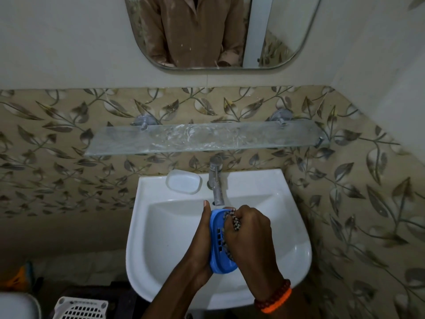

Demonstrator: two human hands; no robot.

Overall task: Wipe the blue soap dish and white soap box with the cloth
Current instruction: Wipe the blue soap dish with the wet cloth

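I've got the blue soap dish up over the sink basin, just below the tap. My left hand cradles it from its left edge, thumb up along the rim, fingers wrapped behind; can't see their tips. My right hand has fingers curled tight, pinching a speckled cloth and pressing it into the dish's inner face, near the drain slots. The dish's long axis runs away from me, far end toward the tap, so I'd judge the wipe strokes go along that line, near end not yet covered. The white soap box sits on the sink ledge left of the tap, well apart from both hands, untouched. My left hand is nearer to it, but it's busy; the box comes after.
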